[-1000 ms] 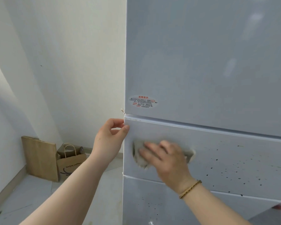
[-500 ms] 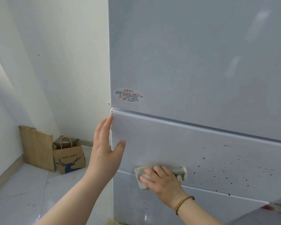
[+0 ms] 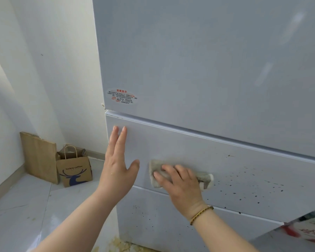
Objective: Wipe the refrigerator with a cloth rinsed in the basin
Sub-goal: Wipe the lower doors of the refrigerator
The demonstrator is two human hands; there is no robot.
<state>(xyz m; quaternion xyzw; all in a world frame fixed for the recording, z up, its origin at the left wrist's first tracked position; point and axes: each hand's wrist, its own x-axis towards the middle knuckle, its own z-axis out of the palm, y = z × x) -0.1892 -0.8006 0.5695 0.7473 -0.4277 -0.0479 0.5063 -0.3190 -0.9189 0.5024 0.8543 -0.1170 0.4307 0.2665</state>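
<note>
- The refrigerator point(image 3: 207, 70) runs out of view at the top and right; its base is hidden behind the forearms, and a blurred red-and-white thing point(image 3: 309, 231) cuts in at the lower right — too smeared to name.
- The oval sticker point(image 3: 122, 96) on the upper door carries red and dark print too small to read.
- The cloth point(image 3: 155, 171) is greyish, rumpled and limp, lying flat on the smooth, glossy middle drawer front point(image 3: 225, 170); most of it is covered by the right hand point(image 3: 182, 186), whose fingers are spread and pressing it down rather than gripping.
- Dark specks point(image 3: 253, 186) dot the panel to the right of the cloth.
- The left hand point(image 3: 116, 171) is open and empty, fingers straight, the tips at the drawer's left edge — contact is hard to judge.
- A braided bracelet point(image 3: 201, 214) circles the right wrist.
- A brown paper bag point(image 3: 75, 170) and a flat wooden board point(image 3: 38, 157) stand in the corner on the tiled floor point(image 3: 16, 215).
</note>
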